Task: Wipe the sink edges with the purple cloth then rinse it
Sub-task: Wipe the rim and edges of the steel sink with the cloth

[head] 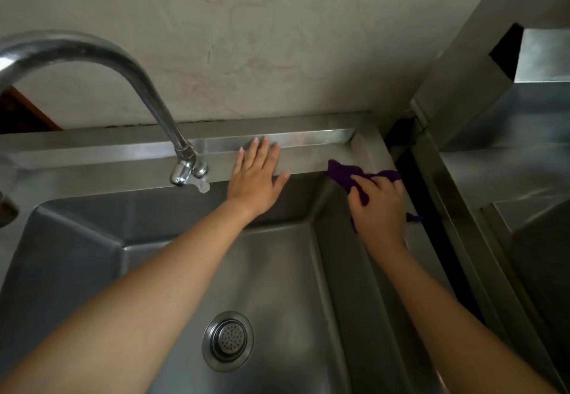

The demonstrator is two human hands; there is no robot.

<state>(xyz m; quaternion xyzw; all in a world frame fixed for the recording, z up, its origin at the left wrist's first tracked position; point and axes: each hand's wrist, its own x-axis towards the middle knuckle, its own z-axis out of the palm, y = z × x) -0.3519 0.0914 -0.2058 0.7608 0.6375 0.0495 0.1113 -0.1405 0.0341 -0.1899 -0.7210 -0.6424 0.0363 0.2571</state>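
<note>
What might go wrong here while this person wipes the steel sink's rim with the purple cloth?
1. The crumpled purple cloth, gripped by the right hand, trails over the right rim of the steel sink beside a dark gap; it might slip in.
2. The left hand lies flat on the steel back ledge, so that patch may go unwiped.
</note>
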